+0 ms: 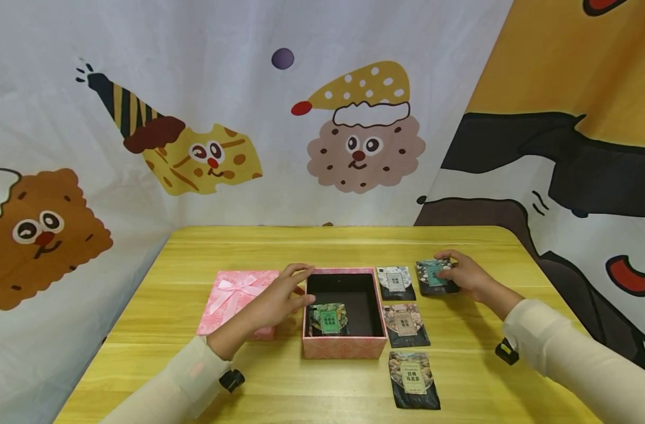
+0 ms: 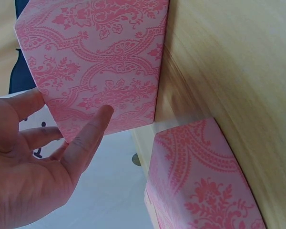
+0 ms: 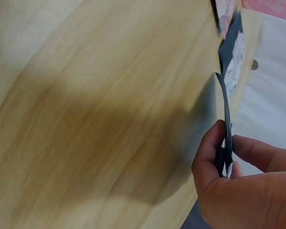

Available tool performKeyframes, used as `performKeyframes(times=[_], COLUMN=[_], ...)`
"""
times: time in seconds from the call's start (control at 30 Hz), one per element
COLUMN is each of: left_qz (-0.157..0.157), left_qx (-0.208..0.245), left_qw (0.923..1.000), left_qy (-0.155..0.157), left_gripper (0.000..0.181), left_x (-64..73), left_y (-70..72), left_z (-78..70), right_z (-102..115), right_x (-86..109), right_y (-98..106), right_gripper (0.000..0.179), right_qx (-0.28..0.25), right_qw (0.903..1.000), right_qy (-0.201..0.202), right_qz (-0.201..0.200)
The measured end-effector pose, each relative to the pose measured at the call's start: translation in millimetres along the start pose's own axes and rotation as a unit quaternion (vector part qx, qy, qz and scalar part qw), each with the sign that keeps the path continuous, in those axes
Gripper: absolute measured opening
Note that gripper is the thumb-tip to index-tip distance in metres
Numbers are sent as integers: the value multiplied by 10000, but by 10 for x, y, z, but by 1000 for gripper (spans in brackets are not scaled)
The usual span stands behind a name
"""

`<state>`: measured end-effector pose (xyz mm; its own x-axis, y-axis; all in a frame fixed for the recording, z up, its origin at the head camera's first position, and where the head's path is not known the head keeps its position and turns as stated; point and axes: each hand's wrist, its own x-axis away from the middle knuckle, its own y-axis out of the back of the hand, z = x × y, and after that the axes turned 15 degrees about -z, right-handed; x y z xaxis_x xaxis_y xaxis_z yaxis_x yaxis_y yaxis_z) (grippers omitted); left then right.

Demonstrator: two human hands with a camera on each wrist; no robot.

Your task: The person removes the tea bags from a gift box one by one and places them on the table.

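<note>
My left hand [image 1: 282,297] rests its fingertips against the left wall and rim of an uncovered pink patterned gift box [image 1: 344,348]. Up close in the left wrist view, one finger lies on the box's outer wall [image 2: 109,62]. Inside the black interior leans a green-labelled tea packet [image 1: 328,321]. On the right, my right hand [image 1: 467,277] pinches a dark tea packet with a teal label [image 1: 433,277] between thumb and fingers. In the right wrist view that packet [image 3: 226,114] shows edge-on, raised off the table with its shadow below.
Left of the box lies its pink lid [image 1: 229,297] with a ribbon bow, partly behind my left arm. Along the box's right stand a white-labelled packet [image 1: 396,284], a pink-labelled packet [image 1: 406,325] and a yellow-labelled packet [image 1: 414,380]. All sit on a wooden table [image 1: 195,383] before a cartoon curtain.
</note>
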<state>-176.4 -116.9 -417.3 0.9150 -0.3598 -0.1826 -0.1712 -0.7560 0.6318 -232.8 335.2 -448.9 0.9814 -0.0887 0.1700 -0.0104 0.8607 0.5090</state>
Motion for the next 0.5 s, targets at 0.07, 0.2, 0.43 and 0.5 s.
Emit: performKeyframes(times=[0.07,0.2,0.43,0.5], left_qz=[-4,-6,-22,-18], left_qx=[-14,-38,-75,-93], left_qw=[10000,10000,10000,10000], left_qy=[4,24,15,-9], left_gripper=[66,65,65,65], left_x=[0,-4,-1,-1], left_y=[-4,-10,-9,-8], left_z=[5,4,-5,-6], right_z=[-21,-56,-108,-122], right_x=[-16,-33,-54,-61], right_y=[-18,-51,-98,-106], right_gripper=[52,51,48,47], right_qx=[192,807,1804,2072], right_qw=[9997,9952,9770,9688], right_qy=[142,468,933,1128], right_qz=[-81,-292,-656,-759])
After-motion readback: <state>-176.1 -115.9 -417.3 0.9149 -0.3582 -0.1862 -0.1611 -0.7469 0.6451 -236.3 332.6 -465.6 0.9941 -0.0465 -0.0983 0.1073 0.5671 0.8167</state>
